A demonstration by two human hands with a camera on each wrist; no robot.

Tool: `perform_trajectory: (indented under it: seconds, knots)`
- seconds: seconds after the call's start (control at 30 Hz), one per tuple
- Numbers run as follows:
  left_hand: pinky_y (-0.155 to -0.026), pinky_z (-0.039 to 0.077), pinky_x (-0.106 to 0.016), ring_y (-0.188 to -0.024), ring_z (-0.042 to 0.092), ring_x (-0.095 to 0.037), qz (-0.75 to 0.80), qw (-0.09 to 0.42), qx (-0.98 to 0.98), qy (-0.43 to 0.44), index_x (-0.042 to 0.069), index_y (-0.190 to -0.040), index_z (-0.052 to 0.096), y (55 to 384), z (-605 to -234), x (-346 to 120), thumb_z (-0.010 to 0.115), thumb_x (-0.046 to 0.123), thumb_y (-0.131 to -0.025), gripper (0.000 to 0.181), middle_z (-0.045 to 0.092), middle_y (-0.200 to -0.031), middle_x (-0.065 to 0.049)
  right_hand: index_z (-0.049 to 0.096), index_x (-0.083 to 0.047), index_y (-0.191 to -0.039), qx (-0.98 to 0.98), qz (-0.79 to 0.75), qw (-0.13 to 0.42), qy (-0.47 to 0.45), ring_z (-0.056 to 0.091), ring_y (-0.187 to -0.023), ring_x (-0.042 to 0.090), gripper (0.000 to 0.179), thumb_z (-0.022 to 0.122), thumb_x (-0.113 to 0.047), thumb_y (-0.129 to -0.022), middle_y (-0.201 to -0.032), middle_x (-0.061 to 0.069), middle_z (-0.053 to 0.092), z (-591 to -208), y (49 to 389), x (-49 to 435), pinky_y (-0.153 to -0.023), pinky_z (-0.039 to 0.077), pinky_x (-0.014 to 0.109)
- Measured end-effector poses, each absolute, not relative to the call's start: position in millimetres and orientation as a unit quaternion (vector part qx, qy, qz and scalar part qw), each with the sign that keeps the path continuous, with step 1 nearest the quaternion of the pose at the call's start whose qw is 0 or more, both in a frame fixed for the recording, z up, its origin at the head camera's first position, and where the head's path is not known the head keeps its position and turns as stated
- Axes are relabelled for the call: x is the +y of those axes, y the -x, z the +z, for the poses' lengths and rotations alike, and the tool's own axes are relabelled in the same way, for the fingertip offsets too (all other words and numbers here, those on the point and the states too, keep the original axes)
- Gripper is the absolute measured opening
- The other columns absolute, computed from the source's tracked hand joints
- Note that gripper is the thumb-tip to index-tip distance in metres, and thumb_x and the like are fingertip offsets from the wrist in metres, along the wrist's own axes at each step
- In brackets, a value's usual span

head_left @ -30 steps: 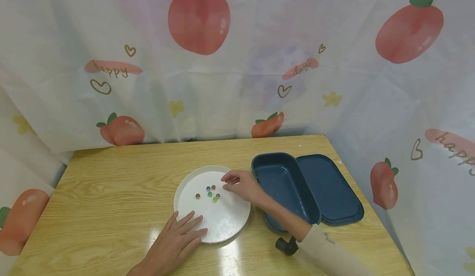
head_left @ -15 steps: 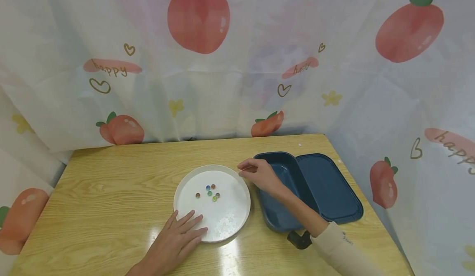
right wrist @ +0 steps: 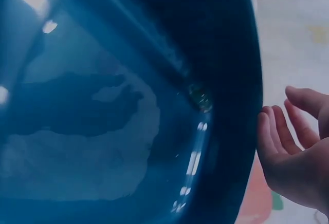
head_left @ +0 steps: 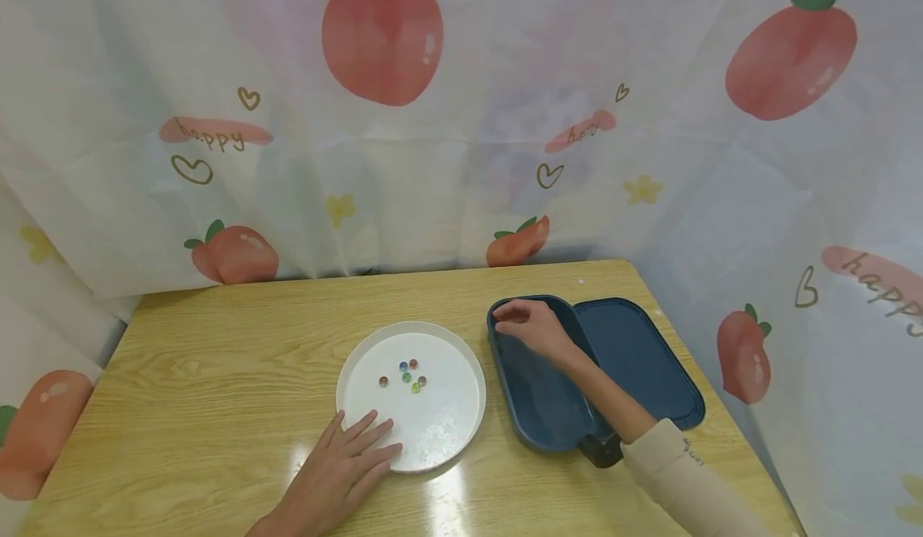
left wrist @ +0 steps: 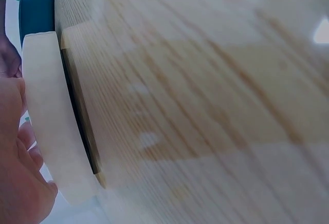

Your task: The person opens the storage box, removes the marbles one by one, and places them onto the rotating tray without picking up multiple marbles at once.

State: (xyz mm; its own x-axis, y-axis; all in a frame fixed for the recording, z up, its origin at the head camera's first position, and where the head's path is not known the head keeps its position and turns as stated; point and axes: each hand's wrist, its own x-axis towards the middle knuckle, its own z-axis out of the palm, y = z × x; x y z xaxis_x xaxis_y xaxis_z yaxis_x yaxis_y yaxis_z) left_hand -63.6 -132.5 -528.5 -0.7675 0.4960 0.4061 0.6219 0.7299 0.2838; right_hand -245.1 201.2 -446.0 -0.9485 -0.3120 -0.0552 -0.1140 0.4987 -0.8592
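My left hand (head_left: 346, 473) lies with spread fingers across the near-left rim of a round white plate (head_left: 440, 433). In the left wrist view that hand (left wrist: 23, 167) rests at the plate's outer side (left wrist: 54, 116). Several glass marbles, among them a blue marble (head_left: 403, 366) and a green marble (head_left: 407, 377), sit near the plate's middle. Over the far end of a dark blue container (head_left: 537, 409) is my right hand (head_left: 534, 327). The right wrist view shows its fingers (right wrist: 280, 131) and thumb apart, holding nothing. A greenish marble (right wrist: 200, 98) lies in the container's corner.
A dark blue lid (head_left: 642, 361) lies flat just right of the container. Below the right forearm shows a black fitting (head_left: 602, 450) on the wrist. The wooden table (head_left: 216, 377) meets a fruit-printed curtain (head_left: 404, 184) at the back.
My right hand has moved right from over the plate to above the container's far end. The left hand and the marbles on the plate have stayed where they were.
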Motion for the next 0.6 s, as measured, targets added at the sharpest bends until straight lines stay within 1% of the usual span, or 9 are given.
perform_trajectory:
  seconds: [0.33,0.47,0.6]
  knots:
    - [-0.107,0.029,-0.063,-0.135,0.048,-0.024,-0.208,0.158,-0.916,0.304,0.027,-0.121,0.073,63,-529,-134,0.066,0.03,-0.097,0.026,0.061,-0.138,0.002,0.068,0.003,-0.121,0.87,-0.462,0.131,0.11,0.064,-0.111,0.033,0.029,0.068,-0.008,-0.094,-0.118,0.018,0.068,-459,256,212,-0.091,0.053,0.046]
    - [-0.108,0.028,-0.062,-0.136,0.046,-0.023,-0.208,0.153,-0.917,0.303,0.027,-0.121,0.073,63,-529,-133,0.066,0.031,-0.097,0.026,0.06,-0.138,0.002,0.067,0.002,-0.122,0.876,-0.447,0.148,0.102,0.063,-0.113,0.033,0.03,0.069,-0.008,-0.094,-0.12,0.018,0.067,-455,258,215,-0.091,0.053,0.045]
    - [-0.108,0.028,-0.062,-0.136,0.046,-0.023,-0.208,0.152,-0.918,0.302,0.027,-0.121,0.073,63,-529,-134,0.066,0.03,-0.097,0.026,0.06,-0.138,0.002,0.067,0.002,-0.122,0.883,-0.433,0.152,0.1,0.062,-0.114,0.034,0.03,0.069,-0.008,-0.094,-0.122,0.018,0.066,-446,260,217,-0.091,0.053,0.046]
